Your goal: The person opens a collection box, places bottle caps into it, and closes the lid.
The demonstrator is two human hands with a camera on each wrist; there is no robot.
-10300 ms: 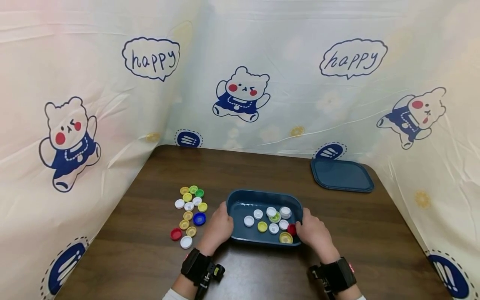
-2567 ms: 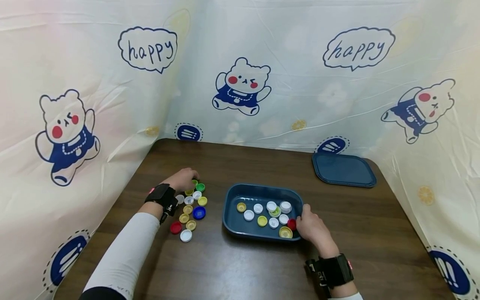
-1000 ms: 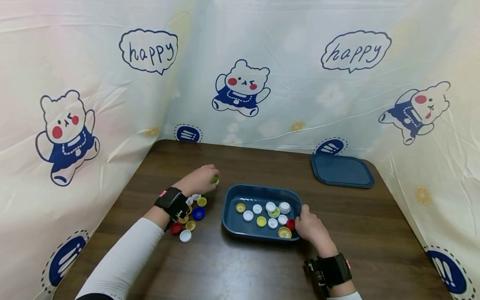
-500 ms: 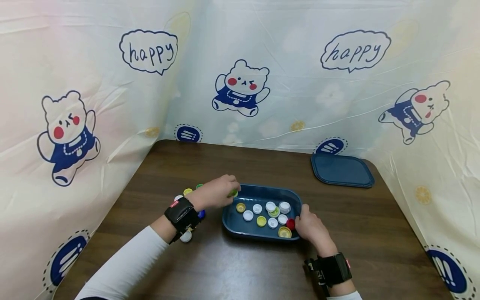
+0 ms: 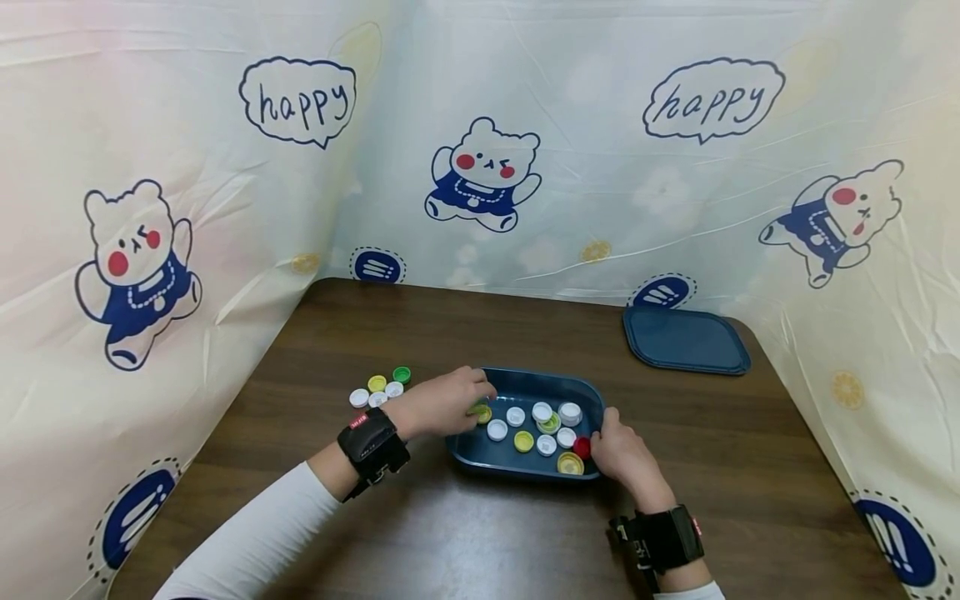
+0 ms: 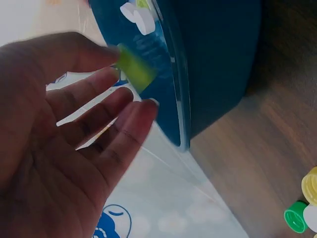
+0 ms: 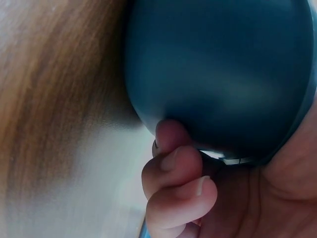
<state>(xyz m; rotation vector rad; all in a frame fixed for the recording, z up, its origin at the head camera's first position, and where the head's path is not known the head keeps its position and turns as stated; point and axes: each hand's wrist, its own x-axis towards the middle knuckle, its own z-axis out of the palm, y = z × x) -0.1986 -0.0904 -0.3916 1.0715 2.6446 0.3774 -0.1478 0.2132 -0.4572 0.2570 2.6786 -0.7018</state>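
1. Worktop (image 5: 480,533): brown wood-grain; carries the items below.
2. Deep blue tray (image 5: 536,390): centred before the person, placed apparently to suit both hands. Its raised walls should retain the caps.
3. Flat blue lid or tray (image 5: 686,337): far right, apart from the work area.
4. Right hand (image 5: 624,450): fingers curled round the tray's right end, gripping it, presumably as a brace against sliding.
5. Left hand (image 5: 442,404): over the tray's left end, palm open-curved, thumb and index tips close together at the light-green cap (image 6: 135,69). Blur prevents telling whether they pinch it or have released it.
6. Bottle caps (image 5: 546,446): white, yellow and red, scattered in the tray.
7. Loose caps (image 5: 359,398): clustered left of the tray, seemingly for easy left-hand reach.
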